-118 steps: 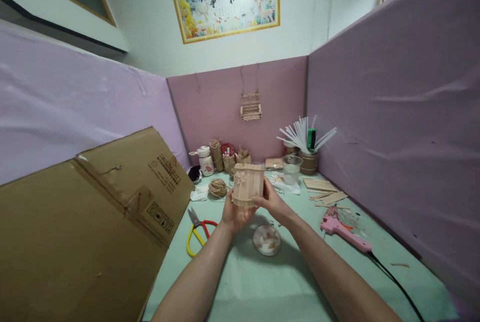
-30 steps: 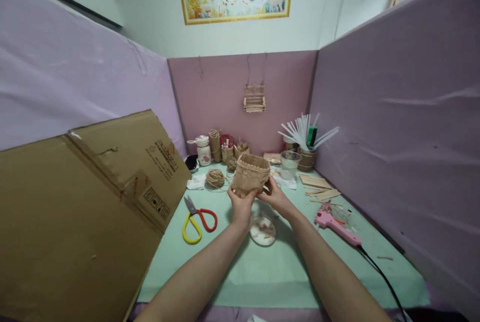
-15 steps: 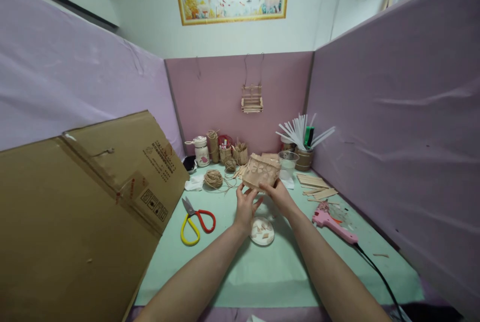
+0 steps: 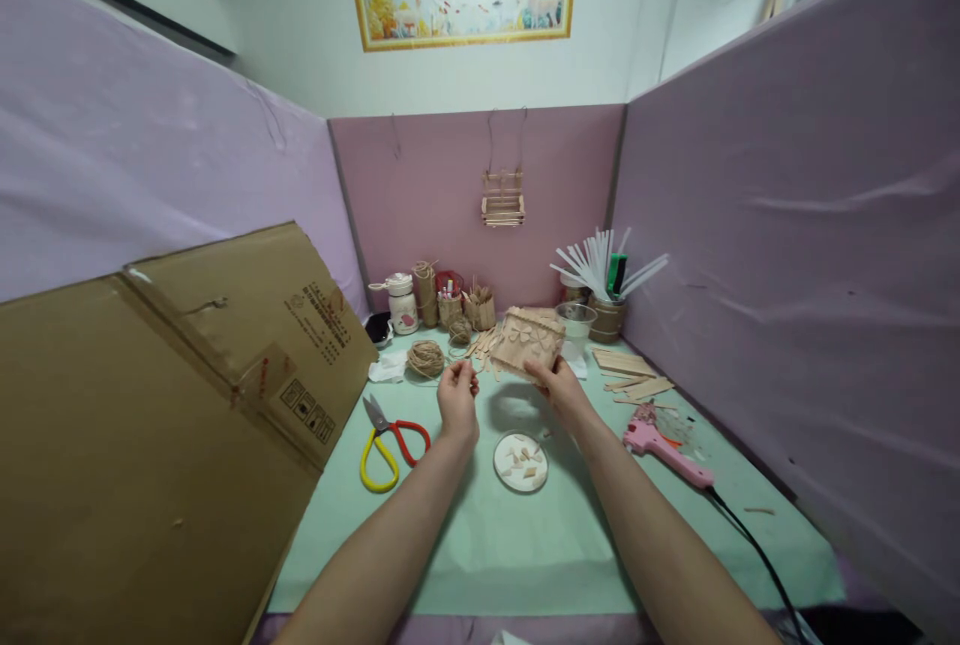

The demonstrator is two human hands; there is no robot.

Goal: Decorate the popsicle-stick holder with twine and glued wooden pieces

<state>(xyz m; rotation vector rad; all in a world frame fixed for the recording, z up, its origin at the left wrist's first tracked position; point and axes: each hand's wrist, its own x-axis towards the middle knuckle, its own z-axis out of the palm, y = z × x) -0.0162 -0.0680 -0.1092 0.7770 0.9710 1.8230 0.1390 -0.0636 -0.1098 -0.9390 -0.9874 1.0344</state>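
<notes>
My right hand (image 4: 562, 392) grips a small box-like wooden craft piece (image 4: 527, 340) by its lower right corner, holding it tilted above the table. Raised flower-like shapes of thin wood cover the side facing me. To the left of the piece, and apart from it, my left hand (image 4: 459, 403) is closed with its fingertips pinched together; whatever they hold, if anything, is too small to make out. Below both hands sits a round white dish (image 4: 501, 477) with several little wood chips in it.
Scissors (image 4: 384, 440) with red and yellow handles lie at left, beside a large cardboard sheet (image 4: 172, 445). A pink glue gun (image 4: 667, 453) with a black cord rests at right near wooden sticks (image 4: 626, 365). Behind are twine (image 4: 426, 358), a plastic cup (image 4: 576, 320) and white glue sticks (image 4: 596, 263).
My left hand has let go of the craft piece and moved left, its fingers now pinched. My right hand keeps hold of the piece, which has shifted slightly right.
</notes>
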